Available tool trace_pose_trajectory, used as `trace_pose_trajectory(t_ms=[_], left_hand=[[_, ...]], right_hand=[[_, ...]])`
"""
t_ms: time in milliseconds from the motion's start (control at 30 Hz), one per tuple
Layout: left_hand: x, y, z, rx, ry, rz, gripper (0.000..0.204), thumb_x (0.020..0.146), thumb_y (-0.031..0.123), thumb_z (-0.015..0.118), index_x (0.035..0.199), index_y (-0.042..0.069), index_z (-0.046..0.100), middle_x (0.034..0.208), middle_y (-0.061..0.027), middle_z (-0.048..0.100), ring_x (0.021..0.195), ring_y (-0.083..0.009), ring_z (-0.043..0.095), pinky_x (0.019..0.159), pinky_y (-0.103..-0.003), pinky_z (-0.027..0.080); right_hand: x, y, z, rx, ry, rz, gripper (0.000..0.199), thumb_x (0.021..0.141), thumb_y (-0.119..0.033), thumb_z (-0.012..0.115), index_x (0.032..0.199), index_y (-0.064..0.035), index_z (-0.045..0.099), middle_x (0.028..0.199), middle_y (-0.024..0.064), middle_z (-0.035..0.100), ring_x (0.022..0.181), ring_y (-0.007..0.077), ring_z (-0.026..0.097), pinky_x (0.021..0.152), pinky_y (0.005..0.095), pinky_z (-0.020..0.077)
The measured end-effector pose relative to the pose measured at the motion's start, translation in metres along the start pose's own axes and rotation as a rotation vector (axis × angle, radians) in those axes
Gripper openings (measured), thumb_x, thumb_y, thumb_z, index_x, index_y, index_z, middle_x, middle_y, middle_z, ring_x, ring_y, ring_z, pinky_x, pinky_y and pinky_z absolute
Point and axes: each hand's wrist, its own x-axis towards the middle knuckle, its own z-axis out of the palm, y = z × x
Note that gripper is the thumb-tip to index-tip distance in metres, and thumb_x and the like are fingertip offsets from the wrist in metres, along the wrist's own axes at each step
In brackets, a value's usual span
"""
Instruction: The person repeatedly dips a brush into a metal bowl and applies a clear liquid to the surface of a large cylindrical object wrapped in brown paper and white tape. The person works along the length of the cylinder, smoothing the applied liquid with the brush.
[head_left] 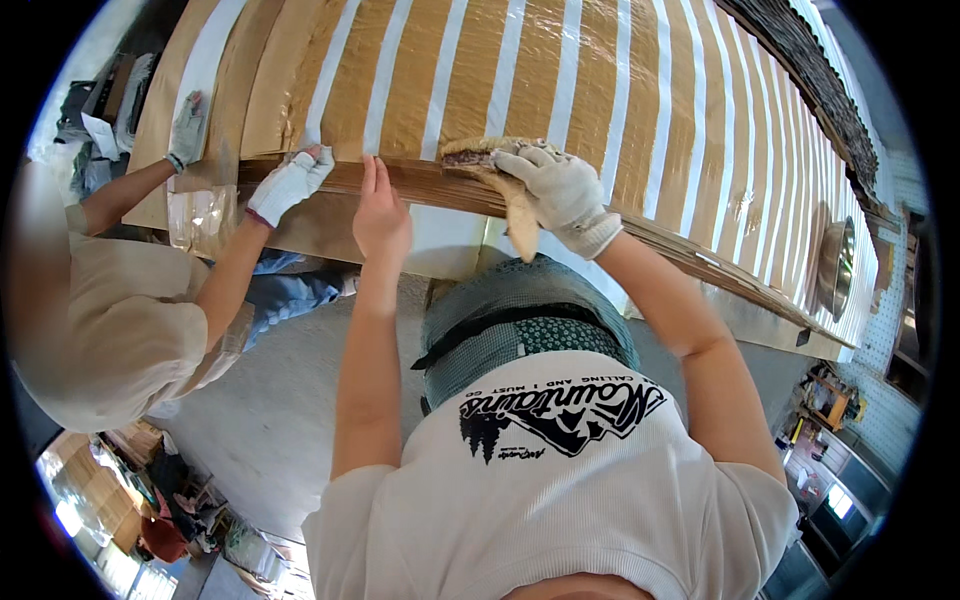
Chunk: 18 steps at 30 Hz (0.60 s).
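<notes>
Sheets (590, 80): glossy brown, wrinkled, white-striped, stacked flat.
Brush (519, 212): wooden, bristly, at the sheets' near edge; head lengthwise along it, tapered handle pointing back toward the wearer's body.
Right hand (556, 188): white-gloved, gripping the brush.
Left hand (382, 222): bare, two fingers straight at that edge; whether it's pinching, I can't tell.

The bare left hand (382, 225) is to the left of the brush (518, 215), two fingers stretched forward, its arm nearly straight. The gloved right hand (562, 190) curls around the brush, elbow bent outward to the right of it.
</notes>
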Motion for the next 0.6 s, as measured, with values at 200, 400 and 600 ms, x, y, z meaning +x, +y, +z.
trace_pose_trajectory(t_ms=[200, 400, 600], left_hand=[[0.001, 0.008, -0.012, -0.012, -0.079, -0.011, 0.052, 0.096, 0.014, 0.045, 0.147, 0.008, 0.037, 0.158, -0.0036, 0.029, 0.119, -0.028, 0.056, 0.09, -0.039, 0.052], [0.001, 0.0, -0.004, 0.002, -0.088, 0.038, 0.055, 0.096, 0.012, 0.044, 0.15, 0.007, 0.032, 0.16, -0.0065, 0.022, 0.133, -0.0291, 0.045, 0.102, -0.038, 0.045], [-0.005, 0.011, -0.007, -0.092, -0.058, 0.122, 0.059, 0.094, 0.009, 0.049, 0.149, 0.0, 0.029, 0.16, -0.0142, 0.02, 0.141, -0.0324, 0.033, 0.111, -0.037, 0.036]], right_hand=[[-0.01, 0.05, -0.033, 0.293, 0.08, 0.13, 0.034, 0.089, -0.016, 0.061, 0.122, -0.0222, 0.063, 0.118, 0.0023, 0.067, 0.102, 0.0225, 0.067, 0.085, 0.0341, 0.0554], [-0.08, 0.073, -0.023, 0.117, -0.009, 0.181, 0.029, 0.091, -0.021, 0.061, 0.12, -0.0188, 0.064, 0.118, 0.0015, 0.067, 0.099, 0.021, 0.067, 0.086, 0.0324, 0.0541], [-0.109, 0.128, -0.028, 0.477, 0.192, 0.339, 0.031, 0.09, -0.018, 0.063, 0.121, -0.0186, 0.066, 0.121, 0.0027, 0.067, 0.105, 0.0214, 0.065, 0.093, 0.0298, 0.0512]])
